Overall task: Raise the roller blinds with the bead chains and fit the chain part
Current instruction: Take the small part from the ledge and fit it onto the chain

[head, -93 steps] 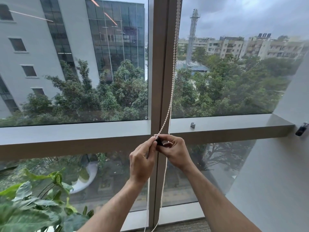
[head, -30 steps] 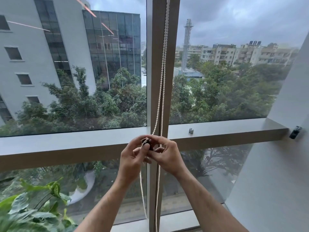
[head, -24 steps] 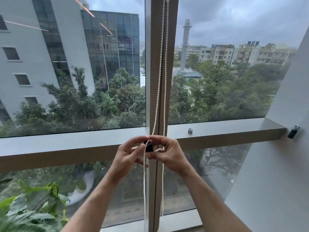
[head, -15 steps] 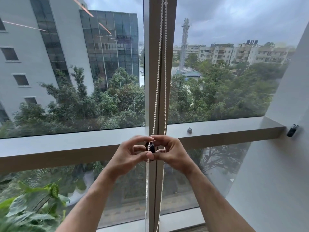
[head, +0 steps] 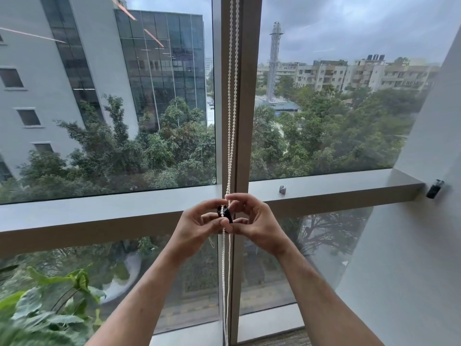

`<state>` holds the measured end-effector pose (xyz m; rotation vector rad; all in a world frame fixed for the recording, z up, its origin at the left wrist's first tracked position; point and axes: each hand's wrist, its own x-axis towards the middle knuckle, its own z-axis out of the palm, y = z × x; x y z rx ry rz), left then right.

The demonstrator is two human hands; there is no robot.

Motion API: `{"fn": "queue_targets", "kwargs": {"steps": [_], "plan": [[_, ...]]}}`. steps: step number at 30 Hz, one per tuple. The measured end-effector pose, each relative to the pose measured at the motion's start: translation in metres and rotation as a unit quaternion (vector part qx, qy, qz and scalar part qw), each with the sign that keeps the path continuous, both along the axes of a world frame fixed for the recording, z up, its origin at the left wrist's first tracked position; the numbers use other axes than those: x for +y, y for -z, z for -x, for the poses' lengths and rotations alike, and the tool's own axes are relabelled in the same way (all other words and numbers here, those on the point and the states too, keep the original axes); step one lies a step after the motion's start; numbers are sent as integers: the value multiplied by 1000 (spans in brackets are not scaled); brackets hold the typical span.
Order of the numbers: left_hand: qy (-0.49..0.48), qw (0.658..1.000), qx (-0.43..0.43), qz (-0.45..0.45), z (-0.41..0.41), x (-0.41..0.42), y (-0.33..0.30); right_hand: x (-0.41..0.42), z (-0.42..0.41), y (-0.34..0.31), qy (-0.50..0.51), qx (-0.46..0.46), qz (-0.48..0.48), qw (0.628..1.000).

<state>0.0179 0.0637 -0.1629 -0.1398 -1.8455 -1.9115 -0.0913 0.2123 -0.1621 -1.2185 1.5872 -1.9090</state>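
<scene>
A white bead chain (head: pixel 231 103) hangs in two strands down the window's middle post (head: pixel 245 96). At sill height both my hands meet on a small black chain part (head: pixel 225 213). My left hand (head: pixel 197 227) pinches the part from the left with thumb and fingers. My right hand (head: pixel 254 222) pinches the chain and the part from the right, its fingertips at the top strand. One strand runs through the black part. Below my hands the chain (head: pixel 225 283) drops to the floor. No blind is in view.
A horizontal grey sill beam (head: pixel 99 211) crosses the window behind my hands. A small metal clip (head: pixel 282 190) sits on it to the right. A black holder (head: pixel 434 189) is fixed on the white side wall (head: pixel 411 245). A leafy plant (head: pixel 45 308) stands at the lower left.
Both hands have stayed together on the black part while the two chain strands drew closer and straightened along the post. My fingers shifted slightly around the part.
</scene>
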Motion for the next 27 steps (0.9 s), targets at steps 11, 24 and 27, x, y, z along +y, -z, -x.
{"fn": "queue_targets", "kwargs": {"steps": [11, 24, 27], "plan": [[-16, 1000, 0, 25, 1, -7, 3, -1, -3, 5, 1, -11, 13, 1000], [-49, 996, -20, 69, 12, -7, 9, 2, 53, 52, 303, -127, -18, 944], [-59, 995, -28, 76, 20, -4, 8, 5, 86, 67, 398, -90, -114, 906]]}}
